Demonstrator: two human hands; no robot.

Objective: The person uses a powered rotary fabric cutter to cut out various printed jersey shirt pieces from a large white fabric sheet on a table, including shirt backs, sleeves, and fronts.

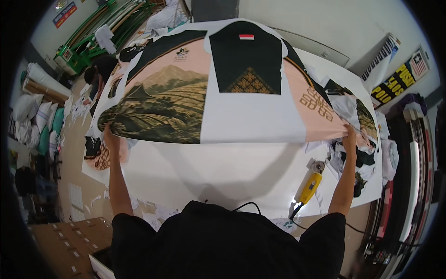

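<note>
A wide printed fabric sheet (248,116) with white, peach and dark green panels, a mountain field print, gold patterns and a small red-and-white patch spans the white table (209,172). My left hand (108,133) grips its near left corner, and my right hand (349,133) grips its near right corner; the near edge runs taut between them. A yellow electric rotary cutter (310,187) with a round metal head lies on the table left of my right forearm, its black cord trailing over the near edge.
Fabric scraps (360,162) pile along both table sides. Another person (100,69) bends at the far left, by green rail machinery (79,46) and stacked sacks (35,116). Fabric rolls (404,172) stand at the right. Brown cardboard (55,242) lies at lower left.
</note>
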